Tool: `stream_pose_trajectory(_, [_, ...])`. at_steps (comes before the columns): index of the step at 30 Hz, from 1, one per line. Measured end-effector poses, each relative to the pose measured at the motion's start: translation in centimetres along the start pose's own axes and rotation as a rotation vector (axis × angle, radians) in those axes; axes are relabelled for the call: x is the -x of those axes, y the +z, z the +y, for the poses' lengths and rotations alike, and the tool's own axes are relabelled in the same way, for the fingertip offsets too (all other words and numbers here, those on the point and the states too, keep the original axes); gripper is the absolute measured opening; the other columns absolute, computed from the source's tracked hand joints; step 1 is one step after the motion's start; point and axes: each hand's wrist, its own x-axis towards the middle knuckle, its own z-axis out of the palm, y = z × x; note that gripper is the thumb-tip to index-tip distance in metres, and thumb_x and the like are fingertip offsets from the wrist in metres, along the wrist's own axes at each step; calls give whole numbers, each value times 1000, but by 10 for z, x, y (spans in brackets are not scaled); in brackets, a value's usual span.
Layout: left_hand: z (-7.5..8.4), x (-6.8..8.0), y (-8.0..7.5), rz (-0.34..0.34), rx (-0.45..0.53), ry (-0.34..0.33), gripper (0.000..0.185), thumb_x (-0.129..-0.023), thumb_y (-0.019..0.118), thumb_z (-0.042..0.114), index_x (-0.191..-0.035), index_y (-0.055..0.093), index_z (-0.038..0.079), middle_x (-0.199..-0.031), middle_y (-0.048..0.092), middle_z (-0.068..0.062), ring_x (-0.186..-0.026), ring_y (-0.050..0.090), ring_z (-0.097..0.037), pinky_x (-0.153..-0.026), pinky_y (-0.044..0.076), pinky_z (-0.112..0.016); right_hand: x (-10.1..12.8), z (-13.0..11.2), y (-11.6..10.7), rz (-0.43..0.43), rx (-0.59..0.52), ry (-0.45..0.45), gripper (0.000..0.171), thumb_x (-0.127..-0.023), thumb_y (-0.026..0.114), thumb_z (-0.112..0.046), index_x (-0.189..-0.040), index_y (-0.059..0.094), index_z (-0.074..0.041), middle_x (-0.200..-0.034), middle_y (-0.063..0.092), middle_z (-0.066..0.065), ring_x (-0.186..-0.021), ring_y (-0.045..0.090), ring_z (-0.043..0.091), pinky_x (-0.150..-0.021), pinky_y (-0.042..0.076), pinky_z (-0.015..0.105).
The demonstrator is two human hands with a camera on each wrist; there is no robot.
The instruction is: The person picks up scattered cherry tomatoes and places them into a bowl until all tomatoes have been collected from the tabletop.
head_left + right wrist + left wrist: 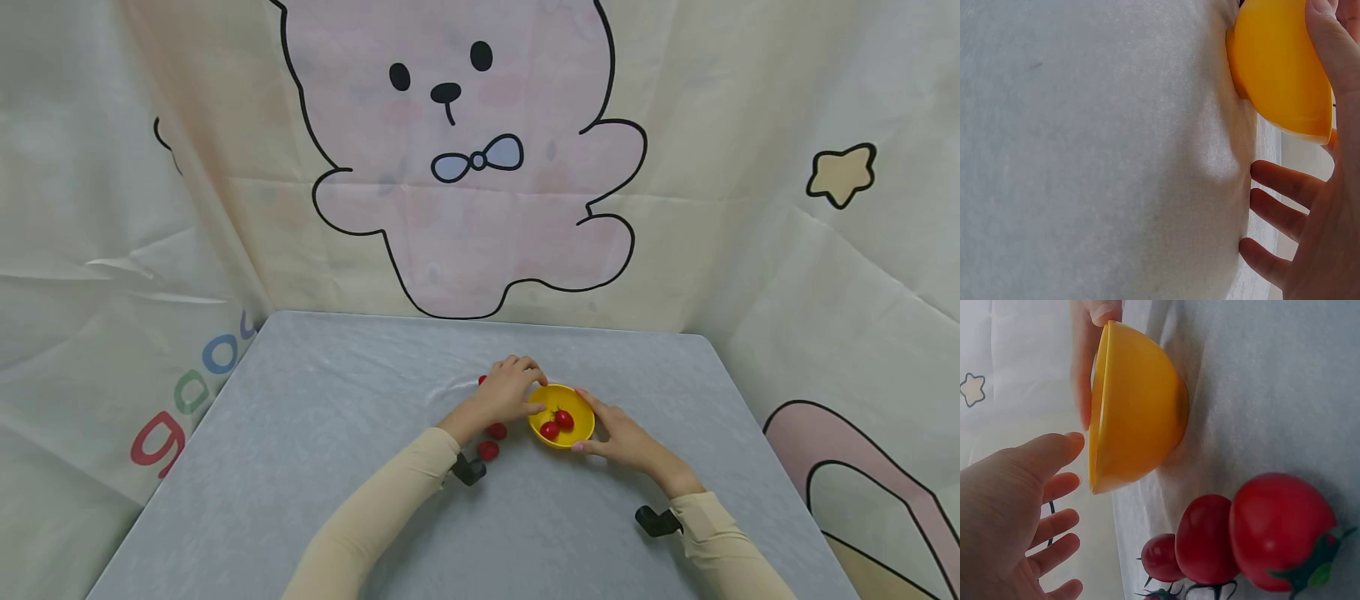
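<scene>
A small yellow bowl [581,417] stands on the grey table and holds two cherry tomatoes [557,425]. My right hand [609,433] holds the bowl by its right side, thumb at the near rim and a finger along the far rim; the right wrist view shows the bowl [1275,69] under that finger [1335,44]. My left hand [517,390] hovers at the bowl's left rim, fingers relaxed and empty [1019,512], close to the bowl [1138,406]. Three loose cherry tomatoes [1279,531] lie on the table just left of the bowl.
Two of the loose tomatoes [492,440] lie below my left wrist and one [482,380] peeks out behind it. The grey tabletop [315,467] is ringed by a cartoon-printed cloth backdrop [465,208]. Black wrist mounts [657,521] sit on both sleeves.
</scene>
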Motion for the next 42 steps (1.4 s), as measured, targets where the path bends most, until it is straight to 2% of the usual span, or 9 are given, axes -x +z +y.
stream_pose_trajectory(15, [-22,16,-5,10,68,-33,38,-90,69,44,-122,67,22,-134,56,0,-123,49,-22,-108,40,-48,-1,-1,0,2,-5,15,102,-80,73,-59,-159,18,-25,-158,36,20,-132,46,41,-107,37,66])
stream_pose_trajectory(26, [-42,26,-7,40,114,-63,37,-90,71,40,-120,67,20,-132,56,-2,-120,49,-23,-105,40,-48,0,-1,0,1,-1,-3,103,-80,72,-60,-159,18,-22,-159,35,19,-135,44,42,-110,35,65])
stream_pose_trajectory(31, [-48,31,-6,29,154,-76,37,-90,71,39,-119,68,18,-131,57,-2,-119,48,-23,-107,38,-49,0,-2,0,4,-2,-5,102,-81,73,-58,-159,19,-21,-159,34,19,-136,43,43,-110,34,65])
stream_pose_trajectory(42, [-58,39,-6,26,149,-117,39,-88,73,41,-120,68,18,-132,57,-3,-117,48,-24,-104,41,-48,1,-4,0,2,-3,11,102,-81,73,-58,-159,18,-21,-159,34,20,-137,42,45,-110,33,66])
